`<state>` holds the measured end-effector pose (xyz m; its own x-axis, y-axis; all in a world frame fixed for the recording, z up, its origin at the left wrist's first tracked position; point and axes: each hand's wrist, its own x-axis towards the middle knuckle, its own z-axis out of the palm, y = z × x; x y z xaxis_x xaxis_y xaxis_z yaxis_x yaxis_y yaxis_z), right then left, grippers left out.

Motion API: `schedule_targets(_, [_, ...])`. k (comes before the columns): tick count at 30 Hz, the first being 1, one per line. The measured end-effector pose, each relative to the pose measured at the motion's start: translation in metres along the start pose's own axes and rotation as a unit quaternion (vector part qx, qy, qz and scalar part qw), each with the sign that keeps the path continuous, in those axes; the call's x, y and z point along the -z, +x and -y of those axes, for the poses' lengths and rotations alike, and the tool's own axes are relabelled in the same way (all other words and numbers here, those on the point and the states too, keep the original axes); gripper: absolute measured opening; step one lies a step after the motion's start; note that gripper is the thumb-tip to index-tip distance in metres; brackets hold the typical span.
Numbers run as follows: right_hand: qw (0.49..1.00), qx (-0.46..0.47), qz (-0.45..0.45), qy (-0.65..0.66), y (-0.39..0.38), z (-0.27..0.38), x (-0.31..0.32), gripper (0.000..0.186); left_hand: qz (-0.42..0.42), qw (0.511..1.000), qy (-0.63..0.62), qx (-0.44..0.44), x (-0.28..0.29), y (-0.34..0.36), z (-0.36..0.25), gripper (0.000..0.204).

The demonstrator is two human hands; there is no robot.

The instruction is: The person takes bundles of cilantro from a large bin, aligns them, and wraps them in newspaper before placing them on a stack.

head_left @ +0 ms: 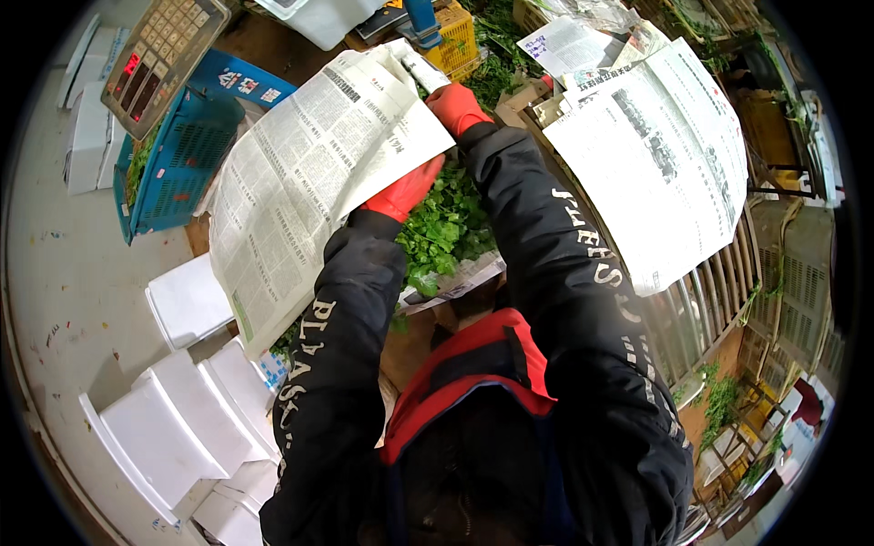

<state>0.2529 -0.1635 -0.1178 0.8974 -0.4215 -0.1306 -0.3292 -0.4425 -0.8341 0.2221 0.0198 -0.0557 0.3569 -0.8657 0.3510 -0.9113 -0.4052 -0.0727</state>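
Note:
A large printed newspaper sheet (309, 173) is spread over leafy green herbs (444, 227), which show below its right side. My left hand (405, 193), in a red glove, reaches in under the sheet's lower edge beside the leaves; its fingers are hidden by the paper. Farther off, my right hand (457, 109), also red-gloved, is closed at the sheet's far right edge, where a pale fold of paper runs into it. More paper lines the near side beneath the herbs.
More newspaper (651, 164) covers a slatted rack (719, 291) on the right. At left are a scale display (164, 59), a teal crate (173, 168) and white foam boxes (173, 419). A yellow crate (455, 41) and a white bin (323, 18) stand at the back.

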Motion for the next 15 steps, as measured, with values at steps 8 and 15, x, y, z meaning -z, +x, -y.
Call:
schedule_targets(8, [0.996,-0.043,0.079,-0.014,0.002,0.016,0.0,0.029,0.036,0.996,0.082,-0.004,-0.01,-0.009,0.012,0.031])
schedule_targets(15, [0.996,0.046,0.01,-0.07,0.0,0.006,0.006,0.029,0.051,0.985,-0.143,0.088,-0.007,0.007,0.009,0.023])
